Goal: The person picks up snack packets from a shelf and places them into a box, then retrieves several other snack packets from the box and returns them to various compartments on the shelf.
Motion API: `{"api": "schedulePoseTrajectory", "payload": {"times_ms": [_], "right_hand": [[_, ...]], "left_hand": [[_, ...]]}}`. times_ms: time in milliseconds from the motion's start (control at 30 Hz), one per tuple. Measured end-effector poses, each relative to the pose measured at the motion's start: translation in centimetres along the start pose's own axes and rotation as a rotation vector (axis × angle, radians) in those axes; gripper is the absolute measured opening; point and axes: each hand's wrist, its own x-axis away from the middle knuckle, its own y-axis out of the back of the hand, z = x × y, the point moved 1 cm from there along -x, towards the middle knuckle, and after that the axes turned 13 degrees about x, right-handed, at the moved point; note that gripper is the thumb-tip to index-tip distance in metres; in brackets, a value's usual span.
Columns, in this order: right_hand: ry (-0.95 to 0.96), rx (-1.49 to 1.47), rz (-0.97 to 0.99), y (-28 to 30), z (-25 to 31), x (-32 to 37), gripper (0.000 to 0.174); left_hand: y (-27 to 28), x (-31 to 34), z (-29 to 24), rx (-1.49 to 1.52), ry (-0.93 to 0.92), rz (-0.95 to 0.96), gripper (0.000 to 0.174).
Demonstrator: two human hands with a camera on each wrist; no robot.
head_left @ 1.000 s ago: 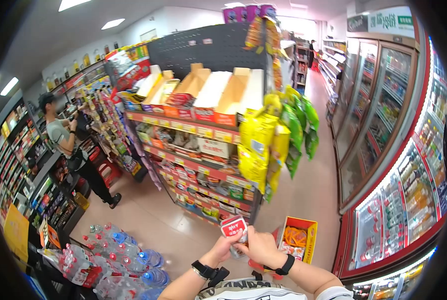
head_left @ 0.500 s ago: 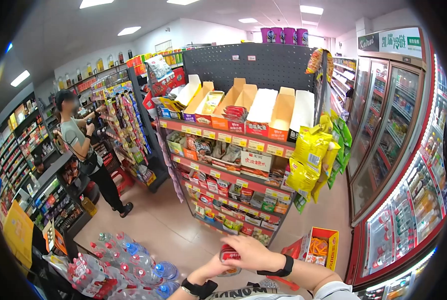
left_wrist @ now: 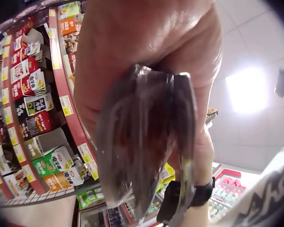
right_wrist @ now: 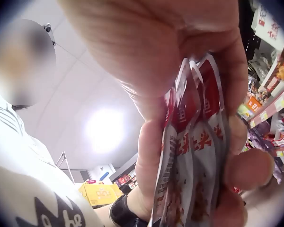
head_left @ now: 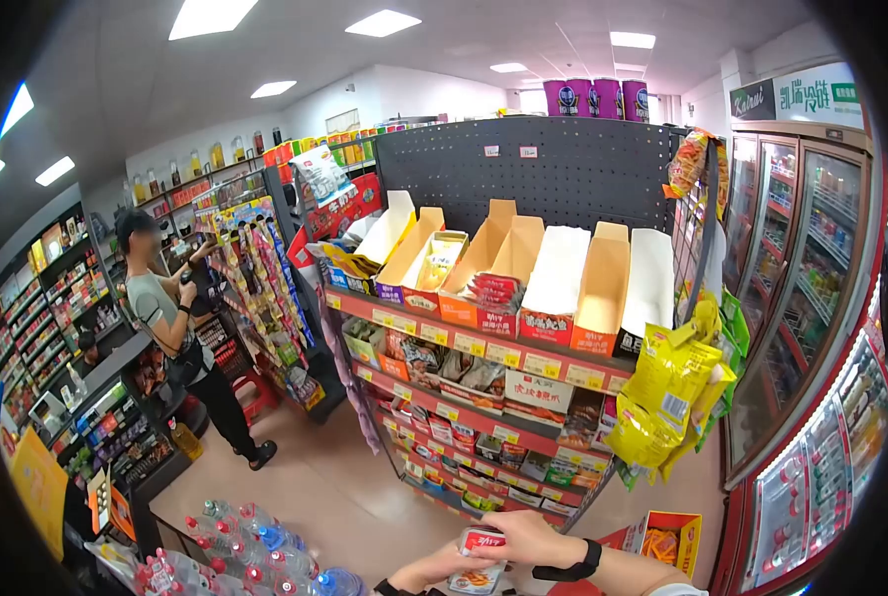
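Note:
Several red-and-silver snack packets stand on edge in a stack between my two hands, low in the head view. The front packet shows a red top and a food picture. My left hand holds the stack from the side, with its thumb and fingers on opposite faces. Over the top edge, my right hand grips the packets between thumb and fingers. In the left wrist view the packets are blurred and seen edge-on under the right hand.
A snack shelf with open display boxes stands ahead. Yellow snack bags hang at its right end. Bottled drinks stand on the floor at left, a yellow-red carton at right. A person stands by the counter.
The head view has tilted up, so the hands and packets sit lower in it. My right hand has shifted over the packets' top edge; both hands keep hold of the packets.

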Motion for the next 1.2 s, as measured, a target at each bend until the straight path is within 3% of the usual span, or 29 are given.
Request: {"api": "schedulePoseTrajectory", "payload": {"times_ms": [100, 167, 300, 433, 633, 700, 767, 833, 900, 967, 1100, 1200], "right_hand": [[-0.032, -0.035, -0.046, 1.9, -2.8, -1.5, 0.042], [-0.123, -0.024, -0.136, 3.7, -4.4, -2.4, 0.042], [-0.252, -0.070, -0.134, 5.6, -6.4, -3.9, 0.043], [-0.263, -0.107, -0.210, 6.6, -7.2, -4.8, 0.047], [-0.332, -0.098, -0.140, 9.8, -6.0, -6.1, 0.062], [-0.343, -0.269, -0.293, 10.3, -5.0, -6.5, 0.056], [-0.430, -0.178, -0.287, 10.9, -4.2, -6.9, 0.051], [-0.401, -0.224, -0.431, 10.6, -3.9, -7.1, 0.049], [-0.404, -0.279, -0.473, 11.3, -2.5, -7.7, 0.044], [-0.415, -0.216, -0.548, 12.7, -0.9, -8.3, 0.046], [-0.465, -0.161, -0.773, 14.6, 0.6, -7.8, 0.047], [-0.483, -0.109, -0.874, 15.5, 1.8, -7.6, 0.047]], "left_hand": [[0.9, -3.4, -2.3, -0.053, 0.091, 0.012, 0.046], [0.4, -4.9, -4.5, -0.426, 0.005, 0.029, 0.050], [2.3, -7.9, -4.7, -0.407, -0.078, -0.009, 0.053], [2.6, -9.6, -7.3, -0.508, -0.156, 0.024, 0.046], [1.7, -11.5, -13.7, -0.637, -0.122, 0.198, 0.038], [1.5, -12.3, -15.2, -0.776, -0.150, 0.264, 0.038], [1.7, -13.0, -16.7, -0.787, -0.188, 0.330, 0.036], [1.9, -13.2, -18.9, -1.018, -0.219, 0.417, 0.035], [1.0, -12.4, -22.6, -1.153, -0.147, 0.521, 0.039], [1.1, -11.8, -25.5, -0.985, -0.474, 0.615, 0.045], [1.5, -11.0, -33.2, -0.947, -0.799, 0.426, 0.055], [1.2, -11.6, -36.9, -1.278, -1.183, 0.287, 0.074]]}}
